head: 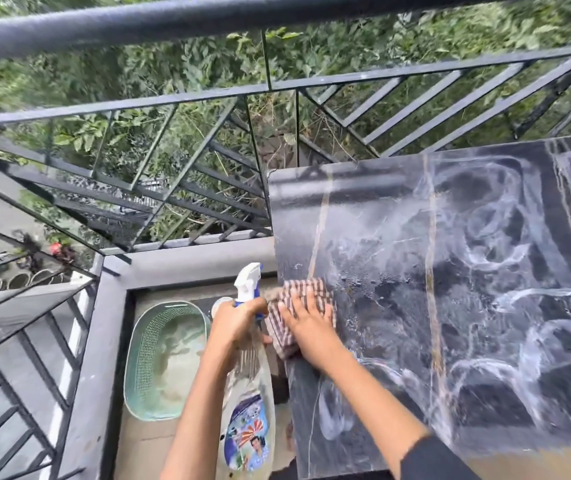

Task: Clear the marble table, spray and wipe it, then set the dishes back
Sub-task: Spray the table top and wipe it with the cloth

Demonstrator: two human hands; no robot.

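Marble table (450,271) cleared and sprayed; our right hand (306,318) presses the checked cloth (298,289) flat mid-wipe, left hand (235,323) grips the spray bottle (247,393); dishes not yet back.

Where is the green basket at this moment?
In the head view, the green basket lies lower left, on the floor beside the marble table, just left of the left hand holding the spray bottle.

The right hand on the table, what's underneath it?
A checked cloth, pressed flat by the right hand at the wet marble table edge. The marble beneath the cloth is covered from view.
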